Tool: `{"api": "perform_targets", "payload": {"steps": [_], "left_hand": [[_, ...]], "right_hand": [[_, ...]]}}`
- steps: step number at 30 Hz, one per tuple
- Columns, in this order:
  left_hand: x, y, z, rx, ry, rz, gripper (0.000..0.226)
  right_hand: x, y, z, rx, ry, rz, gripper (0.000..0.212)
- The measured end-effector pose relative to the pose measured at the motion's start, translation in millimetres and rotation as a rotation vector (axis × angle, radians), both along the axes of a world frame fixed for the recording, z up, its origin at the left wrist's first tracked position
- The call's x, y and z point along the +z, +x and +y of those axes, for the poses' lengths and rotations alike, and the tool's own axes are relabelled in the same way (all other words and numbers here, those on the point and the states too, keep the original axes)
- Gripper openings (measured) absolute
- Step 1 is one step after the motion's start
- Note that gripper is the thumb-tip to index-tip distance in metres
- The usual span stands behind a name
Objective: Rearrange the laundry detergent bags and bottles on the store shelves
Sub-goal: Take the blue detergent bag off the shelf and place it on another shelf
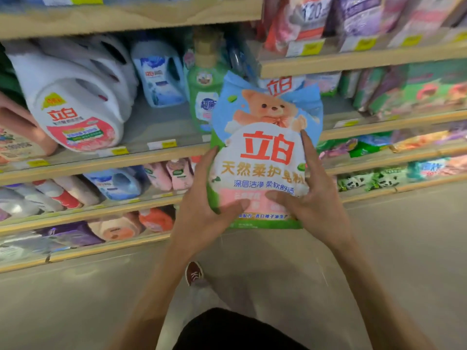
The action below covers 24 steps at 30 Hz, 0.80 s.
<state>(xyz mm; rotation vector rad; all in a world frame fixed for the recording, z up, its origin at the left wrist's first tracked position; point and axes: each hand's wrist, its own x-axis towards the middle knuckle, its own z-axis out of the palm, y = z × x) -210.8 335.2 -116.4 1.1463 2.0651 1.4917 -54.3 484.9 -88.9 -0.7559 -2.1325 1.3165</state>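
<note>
I hold a detergent bag [265, 137] upright in front of the shelves; it is blue and green with a bear picture and red characters. My left hand [204, 205] grips its lower left side, thumb across the front. My right hand [310, 195] grips the lower right side, thumb on the front and index finger stretched up the bag's face. Behind the bag, on the middle shelf [156, 127], stand a green bottle [204, 82], a pale blue bottle [161, 74] and large white bottles [75, 104] at the left.
Another person's hand [17, 122] reaches in at the left edge beside the white bottles. Lower shelves hold pink, blue and orange bottles [121, 183]. Shelves on the right carry stacked bags [409, 89]. The floor [75, 299] and my shoe [194, 272] lie below.
</note>
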Motion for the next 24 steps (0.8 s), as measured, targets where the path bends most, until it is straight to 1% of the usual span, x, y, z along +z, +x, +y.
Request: {"api": "perform_targets", "payload": {"steps": [6, 12, 16, 19, 24], "left_hand": [[7.8, 64.7, 32.0, -0.111, 0.0, -0.053, 0.098], [11.4, 99.8, 79.3, -0.205, 0.001, -0.083, 0.097], [6.7, 119.0, 127.0, -0.26, 0.015, -0.1, 0.097], [1.5, 137.6, 165.7, -0.289, 0.02, -0.127, 0.096], [-13.2, 170.7, 231.5, -0.319, 0.033, -0.165, 0.098]], "right_hand": [[7.9, 80.2, 17.9, -0.103, -0.039, -0.01, 0.108], [7.4, 126.3, 49.7, -0.201, -0.032, -0.018, 0.109], [6.1, 150.3, 85.1, -0.255, 0.007, -0.034, 0.109], [6.1, 170.9, 117.3, -0.286, -0.002, -0.052, 0.111], [6.3, 207.1, 180.2, -0.295, 0.03, -0.102, 0.111]]}}
